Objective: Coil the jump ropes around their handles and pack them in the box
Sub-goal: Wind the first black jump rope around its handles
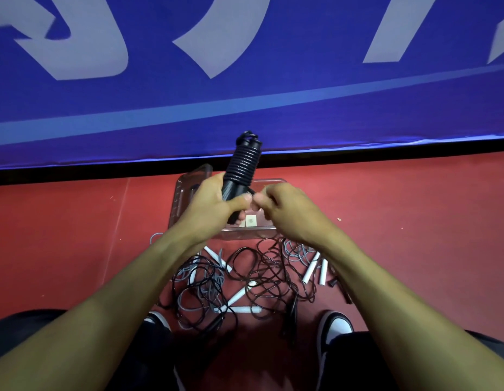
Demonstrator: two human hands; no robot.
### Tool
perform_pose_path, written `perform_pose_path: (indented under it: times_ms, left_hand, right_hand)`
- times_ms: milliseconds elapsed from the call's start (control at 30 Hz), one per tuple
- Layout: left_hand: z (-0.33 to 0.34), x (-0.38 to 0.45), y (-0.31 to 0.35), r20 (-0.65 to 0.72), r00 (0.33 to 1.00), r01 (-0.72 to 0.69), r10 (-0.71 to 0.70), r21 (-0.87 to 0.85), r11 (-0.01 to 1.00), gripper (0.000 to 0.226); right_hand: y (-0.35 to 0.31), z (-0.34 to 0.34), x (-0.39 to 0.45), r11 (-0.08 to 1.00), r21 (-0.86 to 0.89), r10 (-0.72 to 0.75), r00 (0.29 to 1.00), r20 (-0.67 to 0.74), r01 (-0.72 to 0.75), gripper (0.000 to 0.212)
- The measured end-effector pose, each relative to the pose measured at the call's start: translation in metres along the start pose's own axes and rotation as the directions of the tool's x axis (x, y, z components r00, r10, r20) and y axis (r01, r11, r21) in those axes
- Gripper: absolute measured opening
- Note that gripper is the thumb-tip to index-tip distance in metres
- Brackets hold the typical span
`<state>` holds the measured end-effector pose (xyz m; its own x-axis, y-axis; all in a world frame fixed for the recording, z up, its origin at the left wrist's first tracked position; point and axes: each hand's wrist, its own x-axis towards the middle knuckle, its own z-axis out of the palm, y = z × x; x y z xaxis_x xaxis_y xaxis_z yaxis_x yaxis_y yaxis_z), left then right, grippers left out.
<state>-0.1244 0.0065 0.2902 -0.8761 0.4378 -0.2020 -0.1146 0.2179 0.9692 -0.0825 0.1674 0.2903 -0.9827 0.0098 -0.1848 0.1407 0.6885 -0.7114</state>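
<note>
A black jump rope (242,165) is held above the clear plastic box (246,230) on the red floor (414,221), its cord wound in tight turns around the paired handles. The coiling of this rope is judged to be in its closing stage: the turns already cover the upper half of the handles, and only a short tail is seen near the fingers.

The lower part of the handles is gripped by the left hand (208,204), fingers curled round them and thumb pressed across the front. The right hand (281,207) is drawn up just beside it, fingertips bunched in a pinch on what appears to be the cord's free end; the cord itself is largely hidden there. Both forearms are stretched forward, converging over the box.

A tuck or last turn of the tail is probably called for next, and then a lowering of the bundle into the box. Nearer the person's shoes (334,325), a tangle of loose ropes (245,277), black and grey with white handles, is left on the floor, still to be coiled.
</note>
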Motion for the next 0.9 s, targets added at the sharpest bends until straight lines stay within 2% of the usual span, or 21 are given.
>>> perform_pose_path:
  times_ms: [67, 133, 200, 333, 433, 500, 567, 633, 700, 767, 833, 900]
  left_hand:
    - [0.001, 0.0, 0.004, -0.029, 0.999, 0.031, -0.033, -0.059, 0.998, 0.007]
    - [0.005, -0.001, 0.005, -0.045, 0.997, 0.059, -0.06, -0.022, 0.998, 0.025]
    - [0.009, -0.003, 0.007, -0.045, 0.996, 0.081, -0.082, -0.009, 0.997, 0.033]
    - [0.004, -0.004, 0.006, 0.107, 0.993, 0.047, -0.046, -0.007, 0.999, 0.027]
    - [-0.007, 0.0, -0.001, 0.188, 0.982, -0.028, 0.0, 0.144, 0.989, 0.035]
    - [-0.012, 0.001, -0.003, 0.146, 0.989, -0.05, 0.009, 0.277, 0.96, 0.045]
    - [-0.013, -0.001, -0.003, 0.097, 0.995, -0.057, 0.026, 0.331, 0.942, 0.047]
    - [-0.011, -0.001, -0.001, 0.039, 0.997, -0.076, 0.067, 0.346, 0.935, 0.05]
    - [-0.011, 0.0, 0.001, -0.038, 0.995, -0.07, 0.09, 0.365, 0.928, 0.057]
    - [-0.012, 0.001, 0.001, -0.065, 0.996, -0.034, 0.054, 0.279, 0.96, 0.06]
    - [-0.014, 0.001, -0.001, -0.031, 0.999, 0.018, -0.015, 0.081, 0.997, 0.056]
    - [-0.013, 0.002, -0.004, 0.013, 1.0, 0.018, -0.018, 0.01, 1.0, 0.05]
  right_hand:
    - [0.002, -0.001, -0.001, 1.0, -0.02, -0.02, 0.999, -0.025, 0.02, 0.031]
    - [0.001, -0.001, -0.003, 0.999, -0.007, -0.04, 0.998, -0.044, 0.039, 0.036]
    - [-0.002, 0.0, -0.004, 0.999, 0.024, -0.039, 0.998, -0.05, 0.04, 0.04]
    - [-0.001, 0.0, -0.001, 0.99, 0.141, -0.01, 1.0, 0.001, 0.009, 0.043]
    - [-0.002, 0.001, -0.002, 0.972, 0.233, -0.023, 0.994, 0.106, -0.002, 0.038]
    - [-0.004, 0.001, -0.005, 0.975, 0.22, -0.056, 0.986, 0.157, 0.021, 0.037]
    - [-0.004, 0.001, -0.006, 0.977, 0.212, -0.067, 0.981, 0.182, 0.028, 0.037]
    - [-0.002, 0.001, -0.003, 0.978, 0.208, -0.052, 0.985, 0.165, 0.017, 0.031]
    - [0.0, 0.003, 0.001, 0.987, 0.163, -0.02, 0.995, 0.101, 0.003, 0.035]
    - [0.002, 0.003, 0.001, 0.994, 0.108, -0.021, 0.999, 0.046, 0.016, 0.039]
    - [-0.001, 0.002, -0.002, 0.995, 0.078, -0.071, 0.997, 0.032, 0.069, 0.039]
    - [-0.006, 0.001, -0.005, 0.994, 0.058, -0.1, 0.994, 0.038, 0.097, 0.038]
